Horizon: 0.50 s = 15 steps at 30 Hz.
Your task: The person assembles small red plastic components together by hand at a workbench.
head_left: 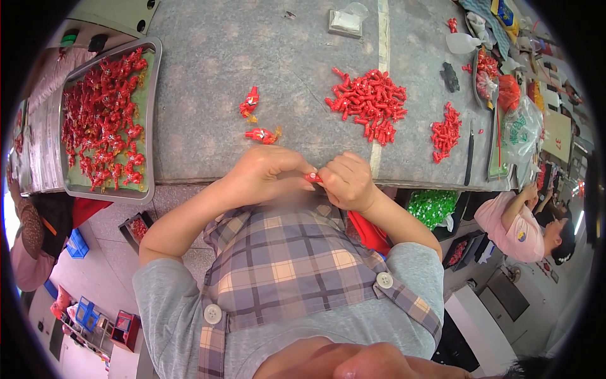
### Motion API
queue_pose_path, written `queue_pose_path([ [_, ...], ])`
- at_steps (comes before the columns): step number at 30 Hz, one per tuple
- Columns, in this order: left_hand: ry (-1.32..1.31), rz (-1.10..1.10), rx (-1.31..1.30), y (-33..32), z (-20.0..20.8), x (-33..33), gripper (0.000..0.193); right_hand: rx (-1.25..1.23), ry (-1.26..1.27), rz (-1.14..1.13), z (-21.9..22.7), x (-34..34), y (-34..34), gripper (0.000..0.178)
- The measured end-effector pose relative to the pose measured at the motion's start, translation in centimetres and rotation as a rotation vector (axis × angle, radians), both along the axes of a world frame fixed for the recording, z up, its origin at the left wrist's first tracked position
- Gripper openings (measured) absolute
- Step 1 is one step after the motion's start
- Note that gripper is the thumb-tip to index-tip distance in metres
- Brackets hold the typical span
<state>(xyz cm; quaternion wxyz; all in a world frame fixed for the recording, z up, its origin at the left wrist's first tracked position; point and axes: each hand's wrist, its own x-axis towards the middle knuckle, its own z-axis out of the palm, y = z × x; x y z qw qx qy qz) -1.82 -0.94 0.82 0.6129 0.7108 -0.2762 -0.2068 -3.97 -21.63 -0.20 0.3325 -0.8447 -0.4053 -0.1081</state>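
Just over the table's near edge, my left hand and my right hand meet around a small red plastic piece with a pale mark on it. Thumb and fingers of the left pinch one end, while the curled right fingers close on the other. Beyond my left hand lie two red toy figures with yellowish ends, a nearer one and a farther one. A heap of small red parts sits past my right hand, and a smaller pile of red parts lies farther right.
On the left, a metal tray holds many red figures. A black pen-like tool lies at the right, near a dark rag and a white bottle. A small square box stands at the back. Another person sits at right.
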Motion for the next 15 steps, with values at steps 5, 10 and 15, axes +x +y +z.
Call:
queue_pose_path([
  [5,0.008,0.011,0.007,0.03,0.14,0.0,0.015,0.0,0.019,0.0,-0.02,-0.01,-0.06,0.013],
  [10,0.01,0.019,0.046,-0.01,0.33,0.06,0.015,0.007,0.039,-0.014,0.07,0.08,0.04,0.013],
  [15,0.016,0.021,0.034,-0.04,0.38,0.12,0.015,0.002,0.038,-0.012,0.15,0.14,0.01,0.013],
])
